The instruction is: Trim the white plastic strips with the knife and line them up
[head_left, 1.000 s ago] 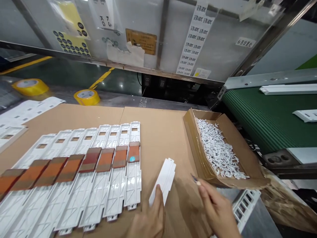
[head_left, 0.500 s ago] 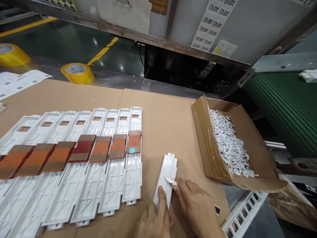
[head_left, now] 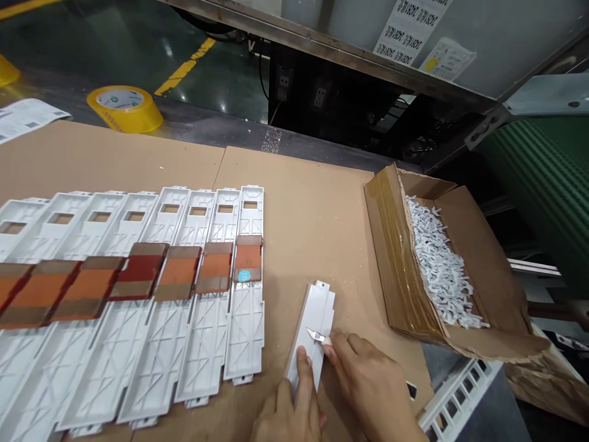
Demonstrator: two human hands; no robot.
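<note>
A smooth white plastic strip (head_left: 317, 310) with a notched right edge lies slanted on the cardboard near the front. My left hand (head_left: 292, 408) grips its lower end, one finger stretched along the top face. A small craft knife (head_left: 316, 335) is pinched in my right hand (head_left: 370, 383), its pointed blade over the middle of the strip and aimed left. Whether the tip touches the surface I cannot tell. To the left lies a row of ribbed white plastic panels (head_left: 246, 331) with small rectangular windows. Orange-brown blocks (head_left: 177, 273) lie across them, one dark red.
An open cardboard box (head_left: 391, 258) of small white plastic pieces (head_left: 437, 264) stands at right. Yellow tape rolls (head_left: 124, 109) and a printed sheet (head_left: 30, 116) lie at back left. A white slotted frame (head_left: 460, 399) and a green ribbed conveyor belt (head_left: 538, 166) are further right.
The view has tilted and shifted, so the panels appear further left and the box further right. Both hands keep their hold, and the knife stays over the strip with little visible movement.
</note>
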